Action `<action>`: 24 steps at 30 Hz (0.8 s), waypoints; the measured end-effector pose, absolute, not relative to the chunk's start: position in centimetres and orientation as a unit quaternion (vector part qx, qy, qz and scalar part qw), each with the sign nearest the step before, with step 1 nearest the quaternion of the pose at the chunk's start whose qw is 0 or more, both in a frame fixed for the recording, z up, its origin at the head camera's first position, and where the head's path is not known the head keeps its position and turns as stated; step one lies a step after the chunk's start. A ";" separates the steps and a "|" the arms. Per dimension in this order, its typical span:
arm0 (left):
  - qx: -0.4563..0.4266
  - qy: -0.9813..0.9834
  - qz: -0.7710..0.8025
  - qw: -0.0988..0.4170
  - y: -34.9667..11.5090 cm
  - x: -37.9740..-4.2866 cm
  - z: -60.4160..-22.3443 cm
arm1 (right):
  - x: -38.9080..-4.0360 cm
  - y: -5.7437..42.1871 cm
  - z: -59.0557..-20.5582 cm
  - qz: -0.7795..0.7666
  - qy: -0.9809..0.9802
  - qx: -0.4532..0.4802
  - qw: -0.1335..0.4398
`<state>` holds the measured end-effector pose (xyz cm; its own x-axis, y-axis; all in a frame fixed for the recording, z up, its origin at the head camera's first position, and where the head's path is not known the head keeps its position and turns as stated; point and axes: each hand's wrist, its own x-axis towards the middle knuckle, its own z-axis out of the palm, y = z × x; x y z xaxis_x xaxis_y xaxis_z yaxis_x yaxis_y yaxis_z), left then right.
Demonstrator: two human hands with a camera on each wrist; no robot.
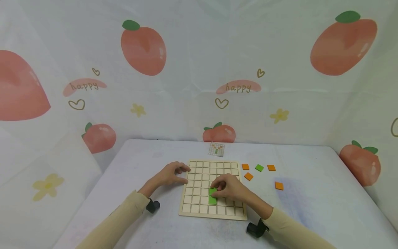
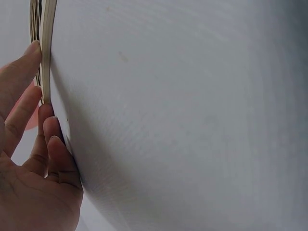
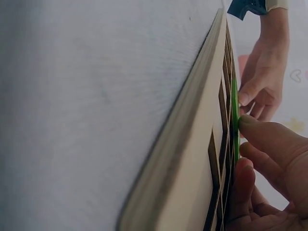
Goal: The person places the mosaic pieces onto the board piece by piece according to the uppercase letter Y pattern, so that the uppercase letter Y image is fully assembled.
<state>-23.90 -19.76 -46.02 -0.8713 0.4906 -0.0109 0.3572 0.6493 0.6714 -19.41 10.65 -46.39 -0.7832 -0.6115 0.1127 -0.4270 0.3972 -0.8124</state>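
Note:
A square wooden grid board (image 1: 195, 200) lies on the white table. At its left edge, my left hand (image 1: 170, 173) rests thumb and fingertips against the rim, fingers fairly straight. The left wrist view shows these fingers (image 2: 21, 115) touching the board's side. Over the lower middle of the grid, my right hand (image 1: 231, 188) pinches a green square tile (image 1: 212, 191) between thumb and finger. A second green tile (image 1: 212, 200) sits in the cell just below it. In the right wrist view, the thumb presses at the green edge (image 3: 235, 110), level with the grid.
Right of the board lie orange tiles (image 1: 279, 186), several in all, and one loose green tile (image 1: 259, 167). Behind the board is a small pattern card (image 1: 216, 149) with a coloured grid. A fruit-printed cloth (image 1: 186, 114) hangs at the table's far edge.

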 end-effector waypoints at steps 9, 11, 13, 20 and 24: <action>0.232 0.903 0.348 0.098 -19.7 -23.9 -46.0 | -19.5 10.9 -46.3 -0.459 0.821 -0.319 0.113; 0.234 0.904 0.346 0.097 -19.7 -24.0 -46.1 | -19.6 11.0 -46.3 -0.468 0.815 -0.320 0.119; 0.235 0.904 0.344 0.095 -19.7 -24.1 -46.1 | -19.7 11.1 -46.3 -0.476 0.809 -0.322 0.124; 0.242 0.904 0.340 0.091 -19.8 -24.2 -46.2 | -20.1 12.0 -46.3 -0.499 0.792 -0.325 0.136; 0.237 0.905 0.341 0.094 -19.8 -24.2 -46.2 | -20.0 12.9 -45.9 -0.502 0.793 -0.317 0.141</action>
